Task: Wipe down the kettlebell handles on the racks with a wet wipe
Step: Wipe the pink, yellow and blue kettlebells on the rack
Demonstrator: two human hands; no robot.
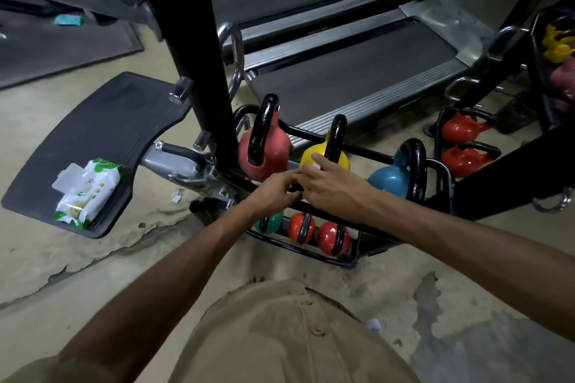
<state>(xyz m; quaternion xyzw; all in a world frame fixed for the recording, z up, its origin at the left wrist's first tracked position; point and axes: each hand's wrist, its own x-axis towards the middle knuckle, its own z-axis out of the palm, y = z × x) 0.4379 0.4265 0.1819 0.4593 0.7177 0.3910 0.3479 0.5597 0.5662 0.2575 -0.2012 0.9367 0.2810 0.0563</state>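
Both hands meet low over the front rail of the rack [314, 206], just in front of the yellow kettlebell [311, 156]. The right hand [331, 188] pinches a small white scrap at its fingertips, which we take to be the wet wipe [316, 164]; it lies against the yellow bell's body, just beside the black handle [336, 137] and not on it. The left hand [277, 185] has its fingers curled in toward the right; whether it holds part of the wipe we cannot tell (the right hand hides the fingertips).

Risks from here:
- The wipe is bunched very small, so a pass may leave the far side of the handle unwiped.
- A loose pinch could drop it through the rails onto the small bells in the lower row [330, 237].
- The pink kettlebell [273, 154] stands close behind a black upright [214, 71], so its handle could be skipped.
- The spare pack of wipes [88, 190] lies well apart, to the left.
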